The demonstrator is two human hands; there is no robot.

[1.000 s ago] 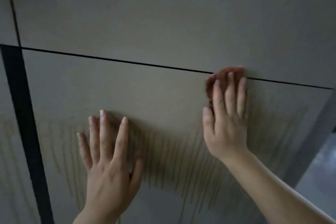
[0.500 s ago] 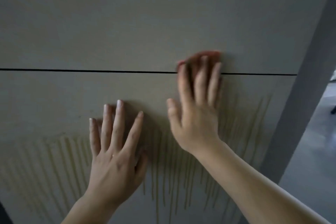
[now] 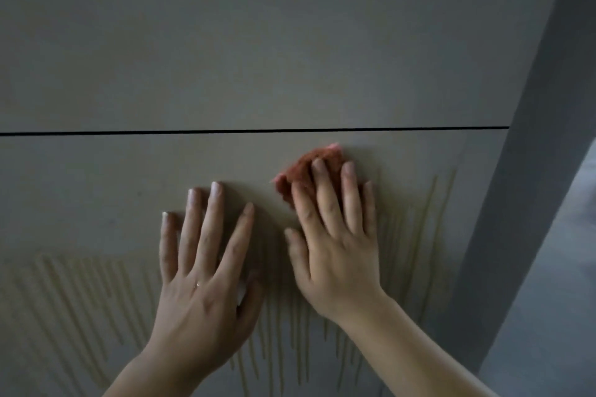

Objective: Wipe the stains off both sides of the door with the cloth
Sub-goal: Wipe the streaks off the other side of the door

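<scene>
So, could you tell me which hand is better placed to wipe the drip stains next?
The right hand, probably: its straight fingers press the red cloth against the door, with yellowish drip stains just beside and below it. The left hand lies flat on the door, not on the cloth.

Smooth matt door (image 3: 290, 42) panel, streaked with dried yellowish stains (image 3: 80, 293); fuzzy reddish cloth (image 3: 306, 167)

Left hand (image 3: 206, 284), right hand (image 3: 335, 255), bare forearms (image 3: 406, 348)
</scene>
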